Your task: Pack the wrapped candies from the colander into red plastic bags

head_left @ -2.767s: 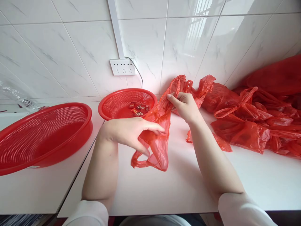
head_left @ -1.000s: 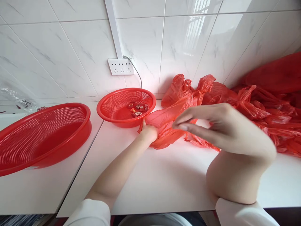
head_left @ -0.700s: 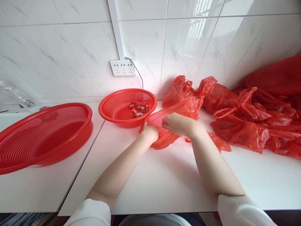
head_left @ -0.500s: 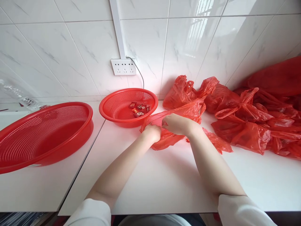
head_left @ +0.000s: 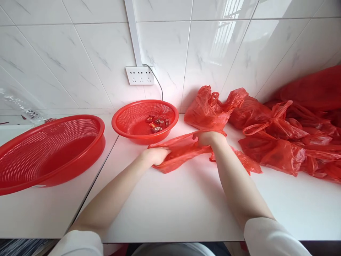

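Observation:
Stretched between my two hands, a thin red plastic bag (head_left: 183, 144) has its mouth facing me. My left hand (head_left: 156, 155) grips its left end, with the fingertips hidden in the plastic. At the right end my right hand (head_left: 210, 138) holds the bag, its fingers mostly covered by the film. Just behind the bag stands a small red plastic colander (head_left: 128, 124). Several small wrapped packets (head_left: 157, 124) lie in it, towards its right side.
A larger red colander (head_left: 98, 142) stands at the left. Knotted red bags fill the right side, with one bulging bag (head_left: 204, 108) against the tiled wall. A loose red bag (head_left: 247, 163) lies by my right forearm. A socket panel (head_left: 140, 75) with a cable is on the wall.
My left hand has moved left and towards me, and my right hand slightly right. The hands, close together before, are now apart, and the bag's mouth is pulled wide.

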Action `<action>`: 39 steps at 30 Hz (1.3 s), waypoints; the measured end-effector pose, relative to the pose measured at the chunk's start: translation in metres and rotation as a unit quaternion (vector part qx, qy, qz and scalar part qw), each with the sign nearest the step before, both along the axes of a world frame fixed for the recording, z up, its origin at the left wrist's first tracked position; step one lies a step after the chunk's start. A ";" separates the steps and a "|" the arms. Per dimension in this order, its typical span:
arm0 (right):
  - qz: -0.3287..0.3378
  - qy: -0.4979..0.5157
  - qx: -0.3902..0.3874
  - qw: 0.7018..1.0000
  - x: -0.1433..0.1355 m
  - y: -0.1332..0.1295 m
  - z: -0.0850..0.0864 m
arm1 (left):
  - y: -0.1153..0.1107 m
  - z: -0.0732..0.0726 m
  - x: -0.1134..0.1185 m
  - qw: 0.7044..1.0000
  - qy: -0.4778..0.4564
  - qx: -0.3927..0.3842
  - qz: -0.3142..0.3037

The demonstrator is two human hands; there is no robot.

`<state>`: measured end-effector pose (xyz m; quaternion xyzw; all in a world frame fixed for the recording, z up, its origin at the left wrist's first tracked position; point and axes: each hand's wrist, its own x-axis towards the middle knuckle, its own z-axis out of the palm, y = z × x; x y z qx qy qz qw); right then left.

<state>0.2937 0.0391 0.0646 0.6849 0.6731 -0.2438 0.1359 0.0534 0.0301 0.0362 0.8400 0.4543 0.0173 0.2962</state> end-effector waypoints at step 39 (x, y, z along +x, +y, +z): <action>0.250 0.319 0.175 0.897 -0.037 -0.059 0.057 | -0.006 -0.023 -0.079 0.684 -0.578 -0.256 0.364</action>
